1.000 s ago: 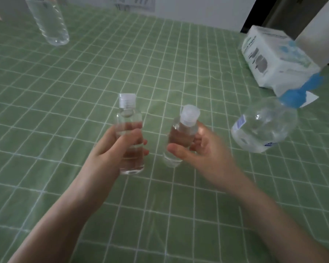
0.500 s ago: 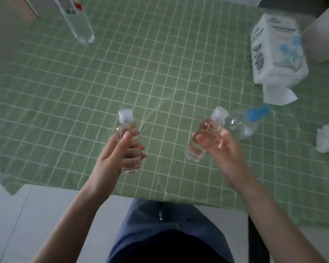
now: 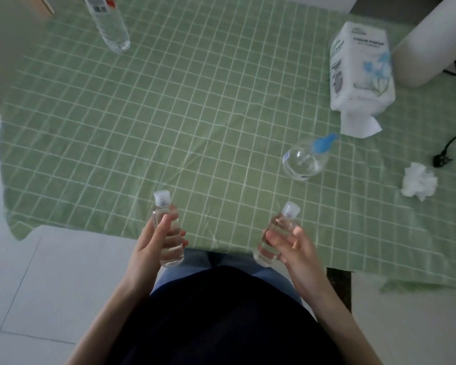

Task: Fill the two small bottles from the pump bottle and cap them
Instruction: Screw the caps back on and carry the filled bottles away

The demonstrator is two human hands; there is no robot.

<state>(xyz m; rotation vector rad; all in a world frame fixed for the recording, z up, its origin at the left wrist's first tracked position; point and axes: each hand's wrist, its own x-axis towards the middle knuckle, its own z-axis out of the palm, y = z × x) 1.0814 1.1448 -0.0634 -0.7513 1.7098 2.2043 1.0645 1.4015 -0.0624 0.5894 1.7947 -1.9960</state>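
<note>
Two small clear bottles, both with white caps on, are held up over the table's near edge. My left hand [image 3: 153, 246] grips the left small bottle [image 3: 169, 248] upright, thumb across its front. My right hand [image 3: 295, 248] grips the right small bottle [image 3: 273, 241], which tilts to the right at the top. Both show clear liquid inside. The pump bottle [image 3: 304, 160], round and clear with a blue pump head, stands on the green checked tablecloth [image 3: 195, 114] beyond my right hand, apart from both hands.
A white tissue pack [image 3: 361, 67] lies at the far right with a sheet sticking out. A crumpled tissue [image 3: 419, 181] sits near the right edge beside a black cable [image 3: 448, 148]. A large clear water bottle [image 3: 108, 22] stands at the far left. A white cylinder [image 3: 427, 43] stands far right.
The view has pulled back and tipped down, showing the table's near edge and my lap. Both hands have drawn toward me and spread apart, each still holding its small bottle.
</note>
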